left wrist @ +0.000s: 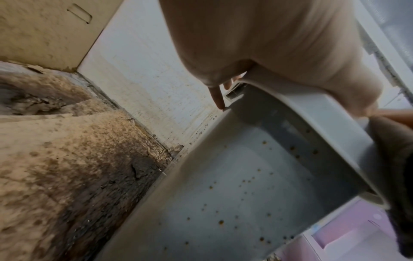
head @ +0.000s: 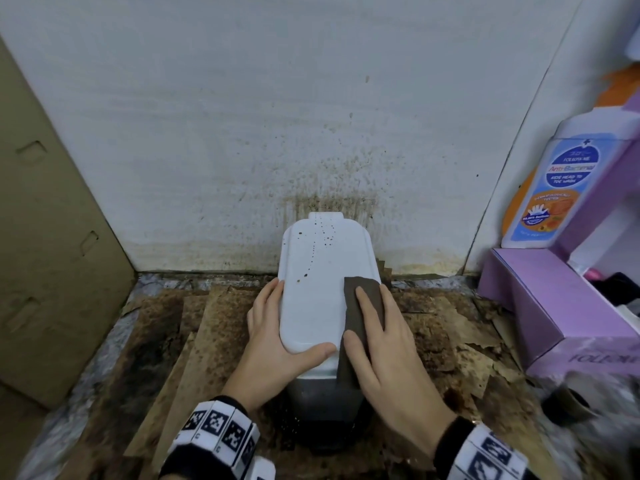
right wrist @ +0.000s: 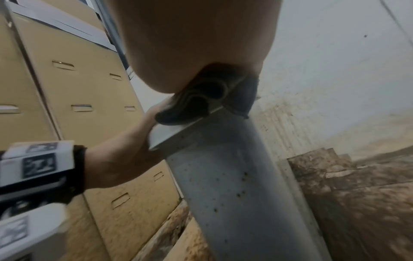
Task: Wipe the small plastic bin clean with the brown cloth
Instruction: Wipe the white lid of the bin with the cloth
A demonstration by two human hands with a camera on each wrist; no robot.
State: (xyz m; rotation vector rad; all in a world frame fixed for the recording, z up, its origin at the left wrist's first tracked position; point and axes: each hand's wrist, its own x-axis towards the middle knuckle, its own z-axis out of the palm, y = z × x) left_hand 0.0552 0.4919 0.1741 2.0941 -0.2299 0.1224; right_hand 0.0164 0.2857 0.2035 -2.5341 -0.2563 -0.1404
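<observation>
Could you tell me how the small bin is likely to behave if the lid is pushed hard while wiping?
The bin looks tall, narrow and probably light, so it may tip or slide. That may be why the left hand grips the lid while the right hand presses the brown cloth.

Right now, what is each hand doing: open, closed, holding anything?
Left hand: grips the bin lid at its left edge, thumb on top.
Right hand: open, pressing the brown cloth flat onto the lid.

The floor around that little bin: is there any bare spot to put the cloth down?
Left of the bin, between it and the cardboard boxes, the stained floor sheets lie bare. Right of it a narrower strip runs to the purple box. Behind, the bin stands close to the wall. Both hands crowd the lid.
</observation>
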